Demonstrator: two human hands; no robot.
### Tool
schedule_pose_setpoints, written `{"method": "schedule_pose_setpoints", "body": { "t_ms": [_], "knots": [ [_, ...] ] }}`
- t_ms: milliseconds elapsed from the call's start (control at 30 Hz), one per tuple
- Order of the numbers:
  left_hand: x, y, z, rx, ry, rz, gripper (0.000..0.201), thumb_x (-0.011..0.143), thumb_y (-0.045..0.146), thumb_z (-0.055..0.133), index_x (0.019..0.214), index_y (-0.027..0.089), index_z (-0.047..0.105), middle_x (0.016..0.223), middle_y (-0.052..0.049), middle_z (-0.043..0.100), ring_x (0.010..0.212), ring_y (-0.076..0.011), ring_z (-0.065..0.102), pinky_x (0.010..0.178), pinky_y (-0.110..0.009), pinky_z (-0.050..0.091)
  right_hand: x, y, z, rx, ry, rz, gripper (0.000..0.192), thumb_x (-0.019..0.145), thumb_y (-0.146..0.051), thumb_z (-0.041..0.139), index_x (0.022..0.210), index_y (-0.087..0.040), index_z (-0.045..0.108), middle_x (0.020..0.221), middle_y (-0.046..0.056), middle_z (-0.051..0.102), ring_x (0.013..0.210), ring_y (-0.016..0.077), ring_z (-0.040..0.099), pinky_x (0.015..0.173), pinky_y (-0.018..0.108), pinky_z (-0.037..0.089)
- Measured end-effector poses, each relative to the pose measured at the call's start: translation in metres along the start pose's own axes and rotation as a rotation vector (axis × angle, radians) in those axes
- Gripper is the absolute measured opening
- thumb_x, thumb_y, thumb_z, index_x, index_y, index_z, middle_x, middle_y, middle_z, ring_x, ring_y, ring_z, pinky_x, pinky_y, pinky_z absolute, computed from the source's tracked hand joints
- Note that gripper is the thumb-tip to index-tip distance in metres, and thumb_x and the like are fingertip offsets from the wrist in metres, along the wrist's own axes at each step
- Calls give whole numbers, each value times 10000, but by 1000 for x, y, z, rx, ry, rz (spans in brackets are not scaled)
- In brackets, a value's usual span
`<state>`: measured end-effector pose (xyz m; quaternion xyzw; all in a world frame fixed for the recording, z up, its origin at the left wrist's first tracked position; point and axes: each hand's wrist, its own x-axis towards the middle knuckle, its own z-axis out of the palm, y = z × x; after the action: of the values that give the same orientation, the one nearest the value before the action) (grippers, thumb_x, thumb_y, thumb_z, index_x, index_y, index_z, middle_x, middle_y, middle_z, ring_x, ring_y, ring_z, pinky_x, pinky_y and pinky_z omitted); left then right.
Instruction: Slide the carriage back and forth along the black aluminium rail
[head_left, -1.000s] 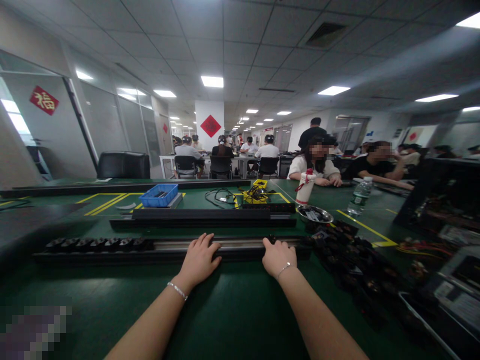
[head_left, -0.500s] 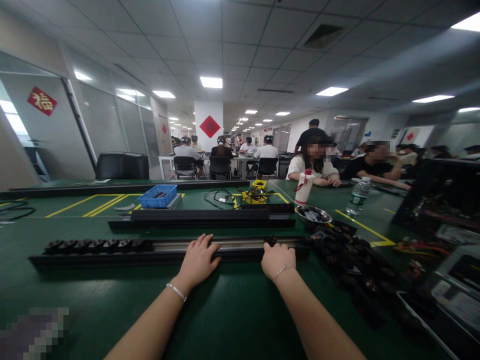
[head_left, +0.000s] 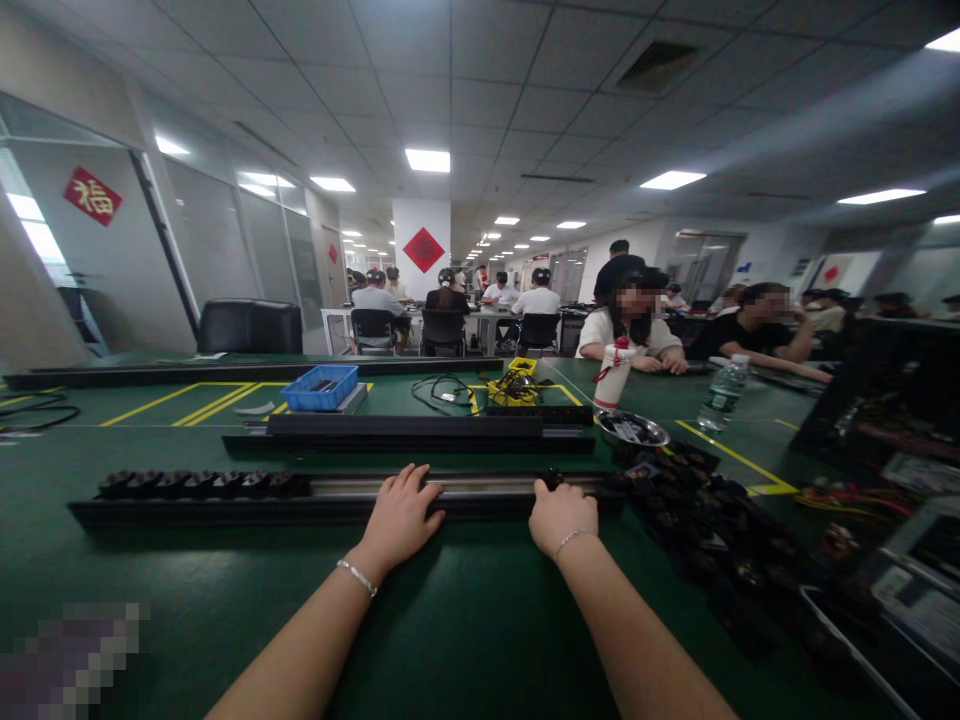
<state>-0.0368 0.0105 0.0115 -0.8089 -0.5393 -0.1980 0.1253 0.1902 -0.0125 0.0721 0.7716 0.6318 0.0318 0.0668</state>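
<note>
A long black rail (head_left: 487,490) with a silvery channel lies across the green table in front of me. Several black socket modules (head_left: 195,483) sit in its left part. My left hand (head_left: 399,518) rests flat on the rail's near edge, fingers spread. My right hand (head_left: 562,515) is curled over the rail farther right, fingertips by a small black part (head_left: 551,481) in the channel. A heap of loose black socket modules (head_left: 705,510) lies just right of my right hand.
A second black rail (head_left: 405,432) lies behind the first. Farther back are a blue tray (head_left: 321,387), cables with yellow parts (head_left: 510,386), a metal bowl (head_left: 628,429), a white bottle (head_left: 611,375) and a water bottle (head_left: 720,392). People sit at the table's far right.
Both hands stay on the rail. The view has shifted slightly; my right hand has curled a little more over the rail.
</note>
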Motion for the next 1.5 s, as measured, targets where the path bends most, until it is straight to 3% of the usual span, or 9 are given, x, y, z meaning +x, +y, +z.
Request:
{"method": "schedule_pose_setpoints", "body": {
  "t_ms": [400,733,967,1067,1200,1367,1500],
  "knots": [
    [0,-1,3,-1,6,-2,324,789,404,515,1084,298,594,1318,-70,493,1255,-275,390,1003,-448,315,9,18,-5,45,-96,18,401,819,-206,369,1184,-236,532,1111,174,590,1051,313,528,763,402,357],
    [1,0,-1,-19,-12,-13,318,785,390,517,1077,292,597,1324,-69,490,1263,-277,381,1010,-451,310,15,28,-3,102,-77,16,361,795,-249,396,1115,-251,563,1108,143,601,1045,308,533,772,408,372],
    [1,1,-1,-20,-14,-15,316,785,385,520,1078,292,596,1318,-71,494,1261,-275,383,1005,-447,311,23,43,-4,241,-93,31,373,809,-375,405,1161,-344,524,1072,102,608,1019,299,544,772,431,389],
    [1,1,-1,-5,-12,-6,318,784,387,523,1079,290,593,1319,-76,492,1254,-276,392,1001,-445,315,29,48,0,289,-4,73,437,812,-462,410,1231,-353,472,1138,113,553,1042,300,524,788,434,392],
    [1,1,0,-1,-4,-9,312,789,388,516,1074,290,595,1318,-75,491,1255,-276,390,1002,-450,313,41,50,19,339,239,158,561,815,-479,414,1335,-272,378,1256,137,467,1180,288,410,898,442,342],
    [1,1,0,-19,-5,-18,307,782,385,523,1065,291,598,1316,-73,495,1254,-273,391,1003,-450,311,55,52,45,411,291,153,494,796,-500,393,1171,-220,549,1265,87,507,1237,270,342,1021,465,200],
    [1,2,-1,-23,-9,-13,305,788,382,514,1066,287,598,1317,-74,494,1262,-276,382,1002,-445,312,57,53,50,446,321,164,499,764,-496,428,1160,-220,553,1252,73,524,1228,261,353,1028,452,188]
  ]
}}
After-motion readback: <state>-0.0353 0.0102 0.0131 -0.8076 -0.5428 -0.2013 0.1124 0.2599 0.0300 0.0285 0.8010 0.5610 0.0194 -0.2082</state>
